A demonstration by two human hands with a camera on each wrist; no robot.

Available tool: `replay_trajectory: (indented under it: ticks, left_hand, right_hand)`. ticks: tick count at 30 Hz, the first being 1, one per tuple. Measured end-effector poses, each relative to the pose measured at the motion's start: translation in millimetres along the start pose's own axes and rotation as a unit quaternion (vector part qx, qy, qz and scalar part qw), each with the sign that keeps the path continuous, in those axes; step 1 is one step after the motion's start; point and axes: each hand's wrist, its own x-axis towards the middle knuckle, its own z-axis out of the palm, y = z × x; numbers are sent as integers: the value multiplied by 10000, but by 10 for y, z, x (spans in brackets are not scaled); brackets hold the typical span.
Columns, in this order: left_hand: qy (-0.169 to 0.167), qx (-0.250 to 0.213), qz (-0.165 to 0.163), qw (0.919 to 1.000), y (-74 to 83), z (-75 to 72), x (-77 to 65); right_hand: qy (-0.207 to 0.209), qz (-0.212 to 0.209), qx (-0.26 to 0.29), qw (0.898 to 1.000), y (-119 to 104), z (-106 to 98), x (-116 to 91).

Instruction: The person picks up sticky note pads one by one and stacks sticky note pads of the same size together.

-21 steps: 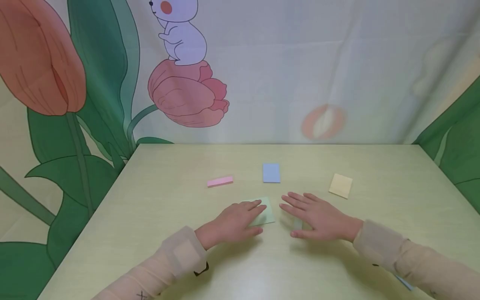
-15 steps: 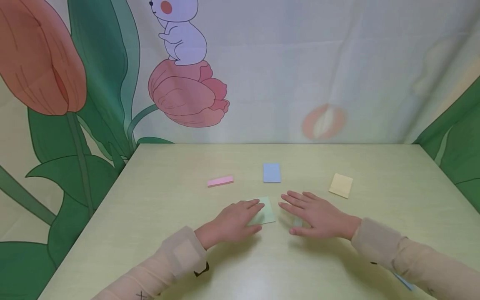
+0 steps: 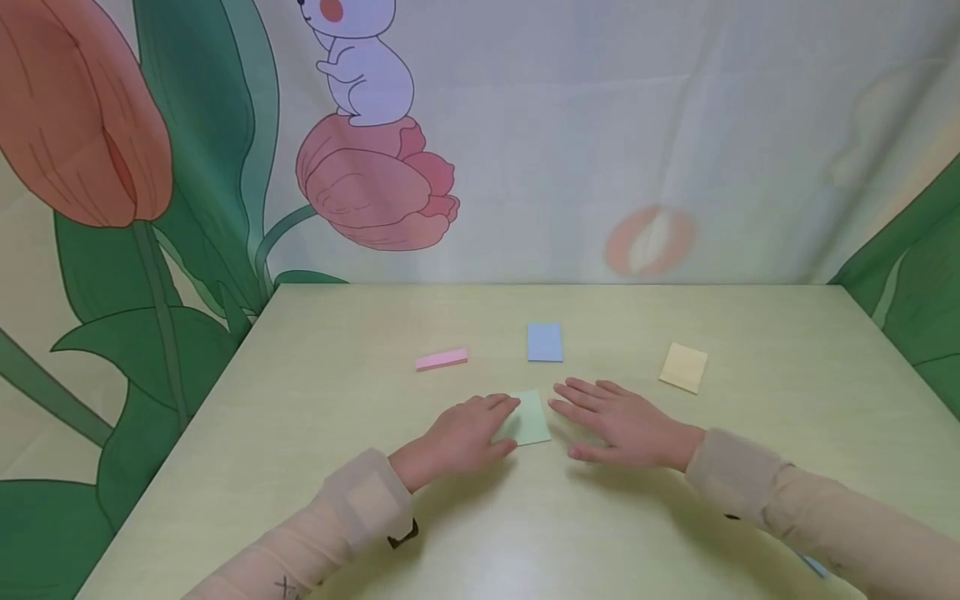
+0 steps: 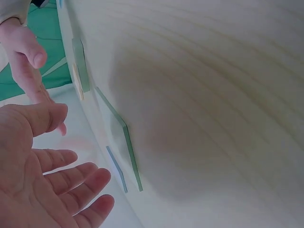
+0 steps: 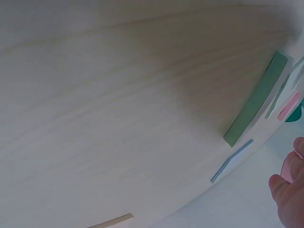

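My left hand [image 3: 468, 435] is held above the table, its fingers over the left part of a light green square sticky note pad [image 3: 533, 419]. In the left wrist view, that hand's fingers are spread and hold nothing. My right hand [image 3: 626, 423] hovers just right of the square pad, palm down with fingers extended. A narrow green sticky note pad [image 5: 256, 99] lies under the right hand, hidden in the head view; the left wrist view also shows this narrow pad [image 4: 81, 64] beyond the square one.
Farther back lie a narrow pink pad [image 3: 442, 360], a blue pad [image 3: 544, 342] and a pale yellow pad [image 3: 683, 367]. Part of another blue item [image 3: 812, 566] shows beside the right sleeve. A printed cloth [image 3: 555, 167] hangs behind the table.
My right hand has shifted left, covering the narrow green pad. My left hand has drawn back slightly left, so more of the square pad shows. The pads lie as before.
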Motion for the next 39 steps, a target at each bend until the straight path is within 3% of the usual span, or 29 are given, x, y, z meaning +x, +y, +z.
replay_trajectory:
  ticks: [11, 20, 27, 39]
  left_hand:
    - [-81, -783, -825, 9935, -117, 55, 83]
    - [31, -1372, -1161, 9837, -158, 47, 116]
    - [-148, -1528, -1533, 9762, -179, 39, 113]
    - [-339, -1386, -1883, 9717, -196, 58, 117]
  right_hand:
    - [-12, 108, 145, 9998, -20, 42, 137]
    - [-91, 373, 654, 9971, -56, 44, 224]
    - [-102, 541, 756, 9956, -60, 61, 297]
    - [550, 532, 466, 9960, -69, 164, 395]
